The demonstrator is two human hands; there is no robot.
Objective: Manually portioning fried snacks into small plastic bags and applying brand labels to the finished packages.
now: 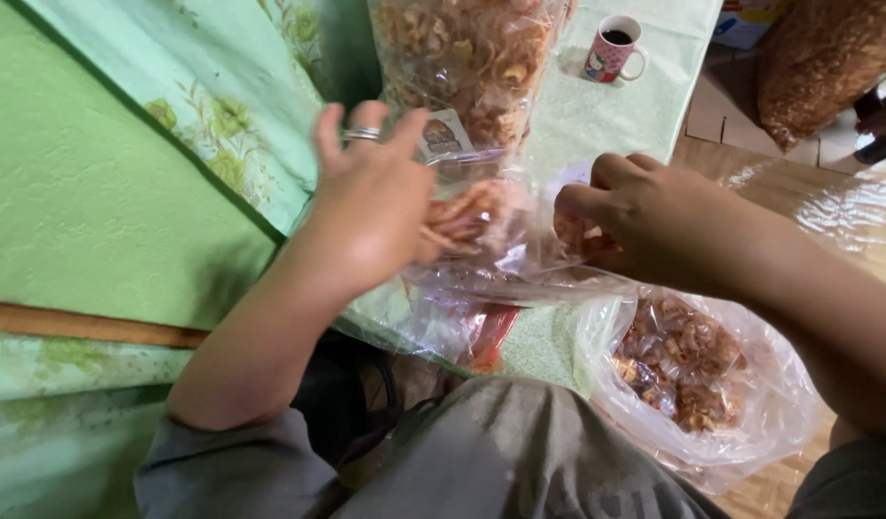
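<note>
My left hand (371, 197), with a ring on one finger, is blurred and holds a bunch of orange snack strips (459, 219) at the mouth of a small clear plastic bag (520, 259). My right hand (635, 216) pinches the other side of that bag's opening. Just behind stands a filled clear bag of the same fried snacks (467, 58) with a small label. By my right knee lies an open plastic bag of brown fried pieces (688, 370).
A pink mug of dark drink (613, 48) stands on the light green cloth (606, 111) at the back. A large sack of snacks (823, 58) leans at the far right. Green floral bedding (107, 192) fills the left; wooden floor (851, 207) shows at right.
</note>
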